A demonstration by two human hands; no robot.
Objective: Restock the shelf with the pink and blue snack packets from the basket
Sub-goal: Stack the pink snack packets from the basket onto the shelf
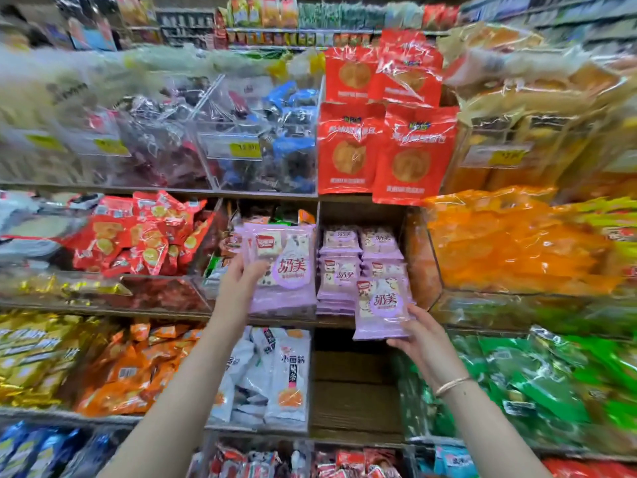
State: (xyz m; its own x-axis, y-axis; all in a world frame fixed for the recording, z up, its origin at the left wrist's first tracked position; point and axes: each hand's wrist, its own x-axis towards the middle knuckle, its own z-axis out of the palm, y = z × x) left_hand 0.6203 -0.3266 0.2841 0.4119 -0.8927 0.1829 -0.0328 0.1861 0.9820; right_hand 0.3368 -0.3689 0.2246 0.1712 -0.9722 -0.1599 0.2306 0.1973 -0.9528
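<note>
Two pink packets are in your hands: your left hand (241, 281) grips a thick bundle of pink packets (282, 267) by its left edge, and your right hand (418, 334) pinches a single pink packet (382, 307) at its lower right corner. Both show "奶美" in pink inside a white circle. The single packet sits just in front of the stacked pink packets (358, 267) in the middle shelf compartment (358, 210), with open room above the stacks. Below, white bags (286, 374) read "小面筋". Above, red bags (382, 150) stand upright, and yellow price tags (245, 150) are too blurred to read. A bracelet (451, 384) circles your right wrist.
</note>
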